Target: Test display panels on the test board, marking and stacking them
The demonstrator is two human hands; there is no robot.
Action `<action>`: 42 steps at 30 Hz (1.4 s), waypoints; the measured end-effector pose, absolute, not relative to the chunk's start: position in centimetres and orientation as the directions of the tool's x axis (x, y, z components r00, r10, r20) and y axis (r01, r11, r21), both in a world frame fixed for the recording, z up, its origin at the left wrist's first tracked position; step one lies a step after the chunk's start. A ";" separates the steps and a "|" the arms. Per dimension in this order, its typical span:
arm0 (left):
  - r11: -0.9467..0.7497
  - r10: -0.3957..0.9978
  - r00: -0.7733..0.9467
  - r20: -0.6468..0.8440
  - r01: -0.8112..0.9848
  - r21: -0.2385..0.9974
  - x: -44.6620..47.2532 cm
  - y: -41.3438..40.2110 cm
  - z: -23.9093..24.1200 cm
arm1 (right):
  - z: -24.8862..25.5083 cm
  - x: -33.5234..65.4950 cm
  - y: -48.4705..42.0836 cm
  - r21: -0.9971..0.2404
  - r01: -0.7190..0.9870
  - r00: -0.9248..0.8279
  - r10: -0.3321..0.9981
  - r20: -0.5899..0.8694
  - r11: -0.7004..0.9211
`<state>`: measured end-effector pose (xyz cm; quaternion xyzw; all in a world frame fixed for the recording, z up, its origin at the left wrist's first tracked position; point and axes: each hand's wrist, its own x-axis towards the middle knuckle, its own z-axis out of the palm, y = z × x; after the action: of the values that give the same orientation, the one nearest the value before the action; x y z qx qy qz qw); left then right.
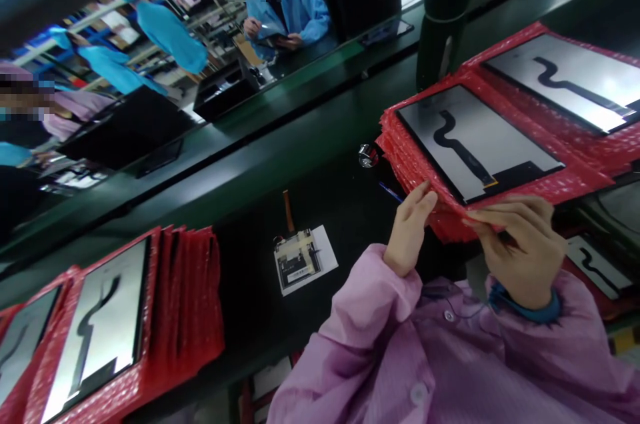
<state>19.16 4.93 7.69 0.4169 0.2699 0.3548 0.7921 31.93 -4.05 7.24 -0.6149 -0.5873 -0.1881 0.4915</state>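
- Dark counter (345, 211): screen (493, 134) on red wrap (575, 182), long axis 10-to-4 o'clock
- At 11 o'clock from nearer right hand (525, 244), pinching wrap
- At 1 from left hand (411, 227), touching wrap, grip unclear

Illumination is uneven: the dark tabletop (350, 211) is dim, with a pale sheen toward the upper right, whereas the display panels (515, 141) return white glare, strongest at the far-right panel's lower corner. Small glints dot the red bubble wrap (185, 304). Wide-angle distortion slants and stretches the margins. Background workers (300, 1) appear soft and partly pixelated; the hands (525, 244) are clearer.
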 end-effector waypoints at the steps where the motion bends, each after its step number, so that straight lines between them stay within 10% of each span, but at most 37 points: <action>1: 0.402 0.791 0.596 -0.141 -0.332 0.853 19.4 5.1 7.9 | 7.4 31.9 -4.1 -0.386 0.901 0.227 0.543 0.809 0.199; 15: 0.457 0.874 0.356 -0.331 -0.367 0.810 11.3 4.1 8.6 | 7.9 26.9 -6.5 -0.274 0.883 0.022 0.551 0.834 0.381; 23: 0.555 0.828 0.097 -0.552 -0.274 0.785 2.4 1.5 2.0 | 2.6 25.2 -5.4 -0.465 0.850 0.000 0.883 0.469 0.247; 29: 0.347 0.933 0.124 -0.338 -0.065 0.936 2.4 1.0 -0.9 | 6.1 24.2 0.0 -0.342 0.908 -0.120 0.931 0.345 0.244; 35: 0.145 0.989 -0.057 -0.135 0.279 0.949 2.7 -0.1 -1.8 | 6.9 23.8 13.5 -0.317 0.942 0.149 0.985 0.091 -0.113; 42: 0.093 0.995 -0.062 -0.077 0.319 0.943 3.1 -0.9 -2.0 | 4.3 23.9 16.8 -0.235 0.959 0.182 0.981 0.073 -0.160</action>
<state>3.06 -0.86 -1.99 0.5403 0.6080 0.4018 0.4207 23.87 16.84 4.33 -0.7602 -0.6378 0.0477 0.1144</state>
